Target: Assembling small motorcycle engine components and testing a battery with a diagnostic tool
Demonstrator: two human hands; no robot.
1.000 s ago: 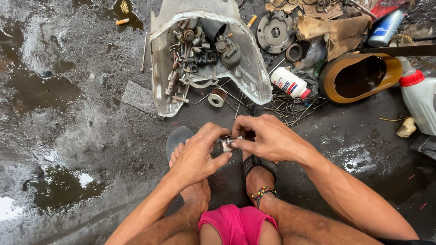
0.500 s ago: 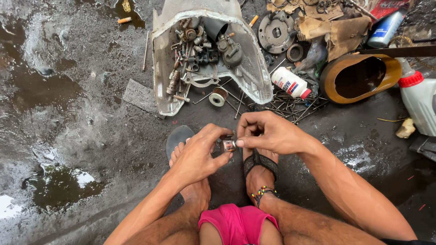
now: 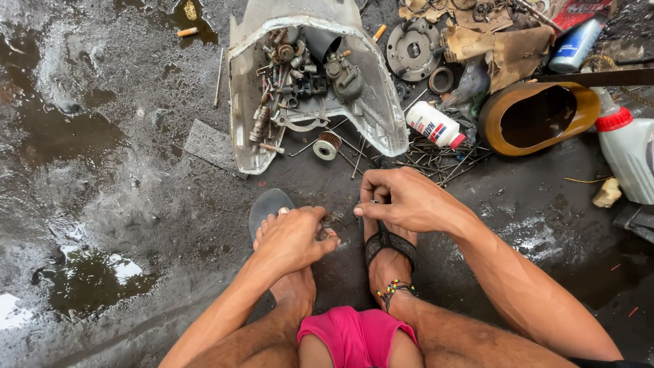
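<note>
I squat on wet black ground in dark sandals. My right hand (image 3: 407, 202) hovers over my right foot (image 3: 387, 262), thumb and fingers pinched on a small silvery metal part (image 3: 373, 200). My left hand (image 3: 291, 238) is a hand's width to the left, above my left foot. Its fingers are curled into a loose fist, and I see nothing in it. The two hands are apart.
Ahead lies a grey plastic shell (image 3: 381, 112) filled with small engine parts, a wire spool (image 3: 327, 145) beside it. To the right are thin metal rods (image 3: 443, 160), a white bottle (image 3: 434, 125), a brown tub (image 3: 501, 129) and a white jug (image 3: 630, 153). Puddles (image 3: 88, 279) lie on the left.
Both hands were together on the small metal part. They have now drawn apart: the left has dropped left and closed, and the right keeps the part.
</note>
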